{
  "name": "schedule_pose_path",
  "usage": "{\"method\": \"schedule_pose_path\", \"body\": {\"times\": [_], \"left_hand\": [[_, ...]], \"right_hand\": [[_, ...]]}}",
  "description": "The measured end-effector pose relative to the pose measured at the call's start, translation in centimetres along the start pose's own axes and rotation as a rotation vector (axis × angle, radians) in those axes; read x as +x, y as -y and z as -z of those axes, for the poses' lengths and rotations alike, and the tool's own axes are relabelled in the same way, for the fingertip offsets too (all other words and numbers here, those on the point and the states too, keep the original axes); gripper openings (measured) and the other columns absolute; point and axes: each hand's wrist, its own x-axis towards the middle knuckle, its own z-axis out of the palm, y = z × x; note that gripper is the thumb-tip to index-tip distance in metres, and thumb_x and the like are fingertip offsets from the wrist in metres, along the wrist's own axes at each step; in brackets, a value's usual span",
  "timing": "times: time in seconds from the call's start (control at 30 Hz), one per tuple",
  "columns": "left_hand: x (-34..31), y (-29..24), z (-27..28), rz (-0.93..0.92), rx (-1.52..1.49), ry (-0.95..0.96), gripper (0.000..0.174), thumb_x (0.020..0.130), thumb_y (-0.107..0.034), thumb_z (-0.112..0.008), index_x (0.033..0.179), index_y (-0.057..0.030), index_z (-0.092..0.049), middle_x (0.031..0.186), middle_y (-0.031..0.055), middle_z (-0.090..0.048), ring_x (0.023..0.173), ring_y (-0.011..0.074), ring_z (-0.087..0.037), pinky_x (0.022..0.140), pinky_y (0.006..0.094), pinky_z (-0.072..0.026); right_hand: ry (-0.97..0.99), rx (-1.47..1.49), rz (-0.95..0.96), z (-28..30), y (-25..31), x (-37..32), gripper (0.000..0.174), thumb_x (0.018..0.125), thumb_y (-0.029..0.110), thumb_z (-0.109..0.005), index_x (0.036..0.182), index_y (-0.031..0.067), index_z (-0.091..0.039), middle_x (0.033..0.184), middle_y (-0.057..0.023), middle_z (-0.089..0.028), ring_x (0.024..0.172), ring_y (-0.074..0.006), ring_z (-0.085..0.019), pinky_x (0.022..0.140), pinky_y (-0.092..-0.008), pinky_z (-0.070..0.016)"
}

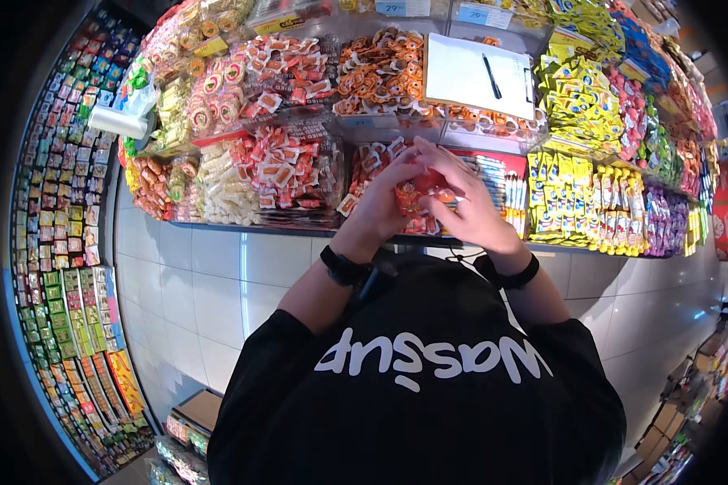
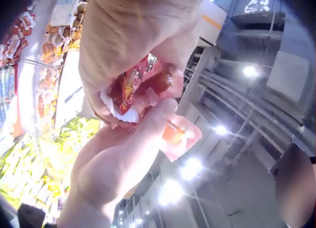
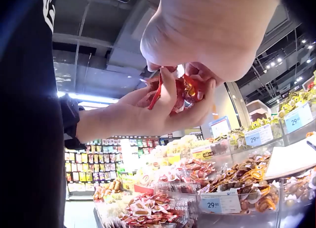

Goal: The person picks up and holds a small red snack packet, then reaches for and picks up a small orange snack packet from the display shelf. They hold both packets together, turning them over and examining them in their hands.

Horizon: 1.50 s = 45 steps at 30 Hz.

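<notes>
Black shirt fabric (image 1: 412, 420) with white lettering lies closest to us. From the left, we see wall shelves (image 1: 61, 202) packed with small bags, then one white roll (image 1: 117, 123). One left hand (image 1: 384, 198) has its grip curled nearly closed round red packets (image 1: 411, 199), above the front of the worktop (image 1: 299, 229). One right hand (image 1: 481, 212) has its grip drawn in too, pinching at them; fingers hide some, so we count at least two. Beyond, one clipboard (image 1: 453, 69) bearing one pen (image 1: 492, 76) covers part of the orange-wrapped sweets (image 1: 372, 65). Farther right, we see yellow packets (image 1: 578, 97) in piles.
</notes>
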Motion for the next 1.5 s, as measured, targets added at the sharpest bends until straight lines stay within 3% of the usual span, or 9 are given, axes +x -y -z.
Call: {"method": "schedule_pose_path", "body": {"times": [0.1, 0.27, 0.3, 0.6, 0.73, 0.87, 1.0, 1.23, 1.5], "left_hand": [[0.0, 0.2, 0.2, 0.013, -0.018, 0.0, 0.035, 0.093, -0.012, -0.05, 0.128, -0.0119, -0.049, 0.117, 0.0082, -0.059, 0.107, 0.0215, -0.06, 0.087, 0.0377, -0.0527], [-0.5, 0.3, 0.5, 0.034, 0.028, 0.076, 0.024, 0.092, -0.01, -0.052, 0.116, -0.0091, -0.056, 0.109, 0.0056, -0.06, 0.099, 0.0168, -0.062, 0.079, 0.0324, -0.0548], [-0.8, 0.4, 0.4, 0.032, 0.026, 0.042, 0.024, 0.092, -0.011, -0.052, 0.116, -0.009, -0.056, 0.109, 0.0056, -0.06, 0.098, 0.0168, -0.062, 0.079, 0.0319, -0.0549], [-1.9, 0.1, 2.3, 0.049, 0.085, -0.057, 0.036, 0.096, -0.016, -0.052, 0.13, -0.009, -0.047, 0.122, 0.0091, -0.059, 0.11, 0.0224, -0.061, 0.088, 0.0396, -0.0545], [-3.1, -1.0, 3.9, 0.042, 0.131, -0.095, 0.039, 0.094, -0.015, -0.053, 0.132, -0.0091, -0.045, 0.12, 0.0097, -0.059, 0.108, 0.0224, -0.062, 0.085, 0.0387, -0.0553], [-4.4, -2.7, 4.9, 0.008, 0.117, -0.089, 0.043, 0.091, -0.018, -0.055, 0.132, -0.0081, -0.045, 0.12, 0.0108, -0.059, 0.106, 0.0225, -0.063, 0.081, 0.0362, -0.0566], [-6.3, -6.2, 5.3, 0.001, 0.072, -0.088, 0.044, 0.09, -0.021, -0.055, 0.13, -0.0061, -0.045, 0.12, 0.0115, -0.058, 0.105, 0.0224, -0.063, 0.077, 0.0342, -0.0579], [-9.2, -12.6, 8.0, 0.024, 0.086, -0.083, 0.03, 0.091, -0.009, -0.052, 0.121, -0.0062, -0.05, 0.112, 0.0112, -0.061, 0.095, 0.0217, -0.067, 0.074, 0.035, -0.0595], [-13.4, -20.9, 13.1, -0.102, 0.142, -0.211, 0.026, 0.091, -0.007, -0.055, 0.117, -0.0088, -0.051, 0.107, 0.0072, -0.063, 0.093, 0.0197, -0.067, 0.068, 0.0332, -0.059]], "right_hand": [[0.027, 0.114, -0.071, 0.6, 0.1, -0.4, 0.045, 0.084, 0.006, -0.064, 0.127, 0.003, -0.05, 0.14, -0.0205, -0.047, 0.132, -0.0377, -0.044, 0.109, -0.0452, -0.0353], [-0.129, 0.655, -0.503, -0.5, 1.4, -1.5, 0.031, 0.096, 0.009, -0.054, 0.126, 0.0011, -0.051, 0.128, -0.0106, -0.057, 0.105, -0.0138, -0.059, 0.087, -0.0284, -0.0504], [-0.13, 0.34, -0.313, -0.3, 1.1, -1.1, 0.031, 0.095, 0.008, -0.055, 0.125, 0.0007, -0.051, 0.125, -0.0113, -0.06, 0.104, -0.0176, -0.062, 0.089, -0.0296, -0.0491], [0.001, 0.128, -0.296, -2.6, -0.3, -0.6, 0.035, 0.089, 0.003, -0.054, 0.124, 0.0007, -0.049, 0.117, -0.0202, -0.061, 0.109, -0.0373, -0.06, 0.091, -0.0399, -0.0478], [0.097, 0.167, -0.269, -3.7, 0.1, 0.1, 0.046, 0.085, -0.001, -0.051, 0.131, 0.0032, -0.042, 0.122, -0.0213, -0.056, 0.112, -0.0388, -0.057, 0.092, -0.0414, -0.0466], [0.039, 0.341, -0.281, -5.5, 0.6, 1.1, 0.047, 0.083, -0.005, -0.049, 0.128, 0.0036, -0.042, 0.121, -0.0226, -0.055, 0.11, -0.0387, -0.057, 0.093, -0.0419, -0.0457], [-0.116, 0.048, 0.01, -6.6, 0.4, 4.0, 0.044, 0.076, -0.007, -0.053, 0.118, 0.0048, -0.053, 0.113, -0.0185, -0.056, 0.105, -0.0344, -0.059, 0.091, -0.0386, -0.0471], [-0.08, -0.12, -0.172, -11.6, 2.9, 7.9, 0.049, 0.073, -0.006, -0.055, 0.12, 0.009, -0.061, 0.104, -0.0157, -0.052, 0.092, -0.0307, -0.057, 0.079, -0.0372, -0.048], [-0.06, 0.024, -0.256, -21.8, 4.6, 12.7, 0.035, 0.093, 0.01, -0.053, 0.127, -0.0008, -0.056, 0.107, -0.0147, -0.049, 0.096, -0.0275, -0.053, 0.085, -0.0337, -0.0434]]}}
